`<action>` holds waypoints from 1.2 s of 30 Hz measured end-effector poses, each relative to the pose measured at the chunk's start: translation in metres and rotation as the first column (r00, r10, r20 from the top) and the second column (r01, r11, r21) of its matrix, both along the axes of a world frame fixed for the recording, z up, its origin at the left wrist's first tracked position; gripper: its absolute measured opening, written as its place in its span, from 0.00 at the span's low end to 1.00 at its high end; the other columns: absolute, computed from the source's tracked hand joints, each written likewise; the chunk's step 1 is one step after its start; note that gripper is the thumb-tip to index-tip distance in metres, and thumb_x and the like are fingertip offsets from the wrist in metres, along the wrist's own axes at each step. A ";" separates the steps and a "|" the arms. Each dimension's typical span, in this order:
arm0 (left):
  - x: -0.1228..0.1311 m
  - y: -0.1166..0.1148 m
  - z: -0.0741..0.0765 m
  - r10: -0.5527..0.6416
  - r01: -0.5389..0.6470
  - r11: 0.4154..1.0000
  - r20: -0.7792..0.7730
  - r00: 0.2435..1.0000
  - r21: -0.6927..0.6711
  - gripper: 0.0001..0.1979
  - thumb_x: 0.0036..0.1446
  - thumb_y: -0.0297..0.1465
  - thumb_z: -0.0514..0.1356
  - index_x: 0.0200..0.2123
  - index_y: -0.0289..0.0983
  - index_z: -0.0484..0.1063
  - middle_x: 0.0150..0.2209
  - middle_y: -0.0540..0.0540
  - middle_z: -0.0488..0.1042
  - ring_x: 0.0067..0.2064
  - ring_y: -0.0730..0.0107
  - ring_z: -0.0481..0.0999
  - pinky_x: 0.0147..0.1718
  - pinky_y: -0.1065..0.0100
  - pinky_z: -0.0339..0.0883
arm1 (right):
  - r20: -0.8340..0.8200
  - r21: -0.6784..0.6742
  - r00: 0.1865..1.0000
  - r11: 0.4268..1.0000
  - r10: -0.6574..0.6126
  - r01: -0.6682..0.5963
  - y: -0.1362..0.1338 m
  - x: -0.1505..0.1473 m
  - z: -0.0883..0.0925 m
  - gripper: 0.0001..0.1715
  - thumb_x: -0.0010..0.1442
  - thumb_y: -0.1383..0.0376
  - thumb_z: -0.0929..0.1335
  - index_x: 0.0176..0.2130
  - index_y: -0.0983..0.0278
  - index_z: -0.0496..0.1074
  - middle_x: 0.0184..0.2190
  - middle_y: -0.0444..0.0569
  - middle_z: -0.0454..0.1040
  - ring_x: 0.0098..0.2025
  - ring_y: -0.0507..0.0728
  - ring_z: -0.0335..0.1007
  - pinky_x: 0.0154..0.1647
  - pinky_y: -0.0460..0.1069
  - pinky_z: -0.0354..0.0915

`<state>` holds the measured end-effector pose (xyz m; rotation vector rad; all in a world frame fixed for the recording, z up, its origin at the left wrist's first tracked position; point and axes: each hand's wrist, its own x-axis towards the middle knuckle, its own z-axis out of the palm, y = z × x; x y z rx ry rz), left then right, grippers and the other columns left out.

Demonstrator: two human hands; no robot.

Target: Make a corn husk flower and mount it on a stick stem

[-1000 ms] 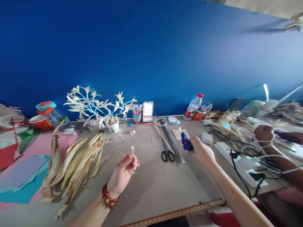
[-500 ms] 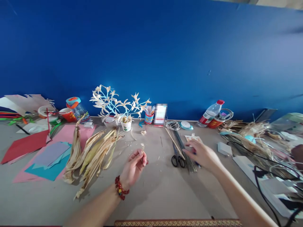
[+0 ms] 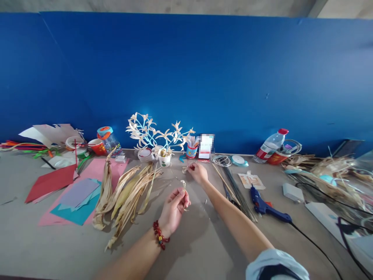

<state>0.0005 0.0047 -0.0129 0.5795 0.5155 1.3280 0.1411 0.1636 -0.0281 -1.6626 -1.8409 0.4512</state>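
Fingers of the left hand [image 3: 174, 206] pinched a small husk piece [image 3: 183, 183] upright. Beyond it, the right hand [image 3: 198, 173], fingers curled, met a husk curl [image 3: 184, 169] just to its left on the desk [image 3: 35, 245]; grip unclear.

craft workshop | coloured paper [image 3: 72, 194] | dried husks [image 3: 128, 194] | glue gun [image 3: 262, 204]

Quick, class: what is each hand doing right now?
Left hand: closed, pinching a small pale dried husk piece.
Right hand: at a curled pale husk scrap on the grey table; grip cannot be told.
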 end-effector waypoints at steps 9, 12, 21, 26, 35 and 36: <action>0.001 -0.003 0.007 0.011 -0.008 0.995 0.022 1.000 -0.101 0.12 0.53 0.33 0.70 0.28 0.35 0.70 0.26 0.52 0.71 0.26 0.79 0.67 0.31 0.73 0.62 | -0.309 0.140 0.931 0.978 0.194 -0.158 -0.090 0.033 0.042 0.07 0.57 0.62 0.68 0.29 0.62 0.71 0.32 0.48 0.80 0.32 0.55 0.75 0.34 0.48 0.68; 0.006 -0.010 0.012 -0.025 0.022 0.993 -0.027 0.999 -0.117 0.12 0.51 0.35 0.70 0.28 0.35 0.72 0.25 0.50 0.72 0.27 0.76 0.69 0.30 0.71 0.63 | -0.473 0.211 0.837 0.958 0.276 -0.196 -0.126 0.036 0.053 0.08 0.57 0.64 0.70 0.27 0.62 0.69 0.33 0.50 0.80 0.33 0.56 0.77 0.33 0.48 0.70; 0.012 -0.018 0.016 -0.058 0.045 0.995 -0.157 0.986 -0.085 0.12 0.54 0.36 0.69 0.29 0.34 0.72 0.25 0.49 0.73 0.27 0.76 0.68 0.30 0.73 0.60 | -0.599 0.244 0.752 0.957 0.277 -0.158 -0.156 0.035 0.049 0.07 0.58 0.65 0.72 0.38 0.61 0.73 0.33 0.49 0.79 0.35 0.56 0.77 0.39 0.50 0.72; 0.011 -0.019 0.013 -0.085 0.067 0.993 -0.184 0.979 -0.102 0.11 0.56 0.35 0.67 0.29 0.35 0.72 0.25 0.49 0.73 0.27 0.76 0.68 0.29 0.73 0.59 | -0.793 0.085 0.575 0.971 0.201 -0.223 -0.152 0.035 0.046 0.19 0.54 0.64 0.76 0.44 0.60 0.70 0.33 0.47 0.79 0.36 0.55 0.77 0.40 0.50 0.73; 0.012 -0.020 0.014 -0.097 0.090 0.995 -0.180 0.979 -0.049 0.09 0.59 0.34 0.65 0.30 0.35 0.73 0.32 0.47 0.76 0.32 0.74 0.73 0.37 0.71 0.64 | -0.915 -0.056 0.395 0.943 0.082 -0.327 -0.154 0.033 0.043 0.12 0.53 0.62 0.77 0.34 0.62 0.73 0.28 0.44 0.78 0.30 0.52 0.74 0.35 0.47 0.69; 0.012 -0.020 0.014 -0.093 0.087 0.995 -0.172 0.981 -0.044 0.08 0.59 0.34 0.65 0.30 0.35 0.73 0.33 0.47 0.77 0.33 0.73 0.74 0.38 0.70 0.64 | -0.916 -0.051 0.392 0.942 0.088 -0.331 -0.155 0.032 0.043 0.11 0.53 0.61 0.77 0.34 0.62 0.74 0.28 0.44 0.78 0.30 0.52 0.74 0.36 0.48 0.69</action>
